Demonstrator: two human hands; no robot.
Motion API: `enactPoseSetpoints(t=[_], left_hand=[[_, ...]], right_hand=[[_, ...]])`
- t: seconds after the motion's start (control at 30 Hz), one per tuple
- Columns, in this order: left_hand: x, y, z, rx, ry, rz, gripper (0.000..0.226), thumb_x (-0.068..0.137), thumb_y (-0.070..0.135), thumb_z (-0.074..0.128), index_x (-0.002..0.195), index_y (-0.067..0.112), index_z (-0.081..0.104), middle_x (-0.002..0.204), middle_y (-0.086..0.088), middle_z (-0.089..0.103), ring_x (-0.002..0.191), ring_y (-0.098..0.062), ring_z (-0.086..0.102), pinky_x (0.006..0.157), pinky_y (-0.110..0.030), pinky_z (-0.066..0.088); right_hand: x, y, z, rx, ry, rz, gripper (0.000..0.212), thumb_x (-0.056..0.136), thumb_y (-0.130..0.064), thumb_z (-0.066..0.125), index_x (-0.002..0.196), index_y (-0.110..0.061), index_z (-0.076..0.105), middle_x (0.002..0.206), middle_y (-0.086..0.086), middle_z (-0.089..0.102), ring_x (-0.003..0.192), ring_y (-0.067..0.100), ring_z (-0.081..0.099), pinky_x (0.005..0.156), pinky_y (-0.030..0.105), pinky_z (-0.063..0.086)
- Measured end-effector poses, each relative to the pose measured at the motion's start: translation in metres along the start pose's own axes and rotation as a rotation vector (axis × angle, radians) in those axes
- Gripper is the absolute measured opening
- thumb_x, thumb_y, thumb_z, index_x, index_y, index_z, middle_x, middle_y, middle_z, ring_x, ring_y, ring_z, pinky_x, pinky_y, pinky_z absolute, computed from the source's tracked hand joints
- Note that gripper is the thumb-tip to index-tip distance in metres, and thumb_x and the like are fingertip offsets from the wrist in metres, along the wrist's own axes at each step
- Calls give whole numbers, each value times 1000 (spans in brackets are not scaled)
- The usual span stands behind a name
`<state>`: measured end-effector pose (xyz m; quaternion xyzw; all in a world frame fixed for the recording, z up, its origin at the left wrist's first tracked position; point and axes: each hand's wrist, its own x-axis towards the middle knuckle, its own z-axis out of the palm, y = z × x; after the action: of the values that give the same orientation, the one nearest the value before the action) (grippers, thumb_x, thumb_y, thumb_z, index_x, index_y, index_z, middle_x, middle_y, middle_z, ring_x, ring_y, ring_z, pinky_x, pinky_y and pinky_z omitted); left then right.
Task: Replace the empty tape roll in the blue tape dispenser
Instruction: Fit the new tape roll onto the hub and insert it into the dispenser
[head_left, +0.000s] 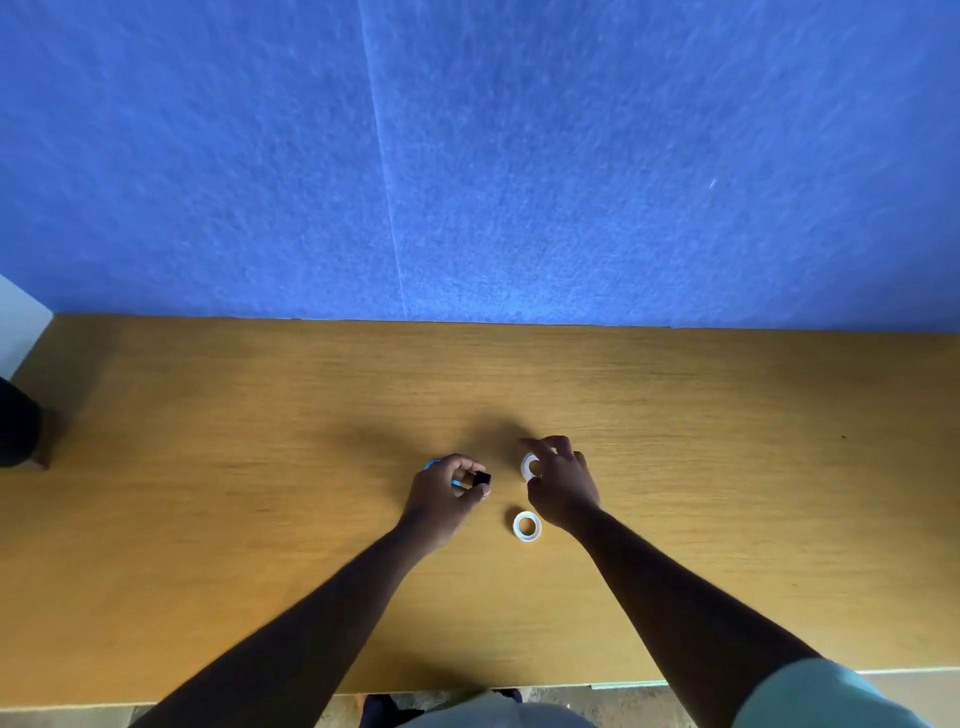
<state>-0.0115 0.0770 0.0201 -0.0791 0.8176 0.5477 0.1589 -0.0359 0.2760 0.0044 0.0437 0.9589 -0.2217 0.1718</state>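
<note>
My left hand (448, 488) is closed around the blue tape dispenser (431, 464); only a blue edge and a black part (482, 478) of it show past my fingers. My right hand (561, 480) grips a white tape roll (530, 466) between thumb and fingers, just right of the dispenser and slightly above the table. A second white roll (527, 526) lies flat on the wooden table (260, 467), nearer to me, between my two wrists. Which roll is empty I cannot tell.
A blue felt wall (467, 156) rises right behind the table's far edge. A dark object (18, 426) stands at the far left edge of the table. The table's near edge runs just in front of my body.
</note>
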Motion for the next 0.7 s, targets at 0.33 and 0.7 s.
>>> enactPoseSetpoints(t=[0.33, 0.7], left_hand=[[-8, 3, -11, 39, -11, -35, 18, 86, 21, 76, 99, 32, 69, 103, 9, 71, 89, -6, 68, 72, -21, 51], [-14, 11, -14, -342, 6, -133, 21, 89, 8, 75, 109, 9, 69, 110, -15, 71, 95, -32, 75, 86, -39, 63]], right_hand=[[2, 15, 2, -240, 17, -151, 63, 94, 0, 67, 146, -34, 55, 155, -4, 47, 135, 23, 47, 88, 33, 61], [-29, -19, -3, 816, 46, 44, 44, 87, -35, 85, 124, -32, 62, 126, -6, 69, 85, 18, 80, 82, 43, 68]])
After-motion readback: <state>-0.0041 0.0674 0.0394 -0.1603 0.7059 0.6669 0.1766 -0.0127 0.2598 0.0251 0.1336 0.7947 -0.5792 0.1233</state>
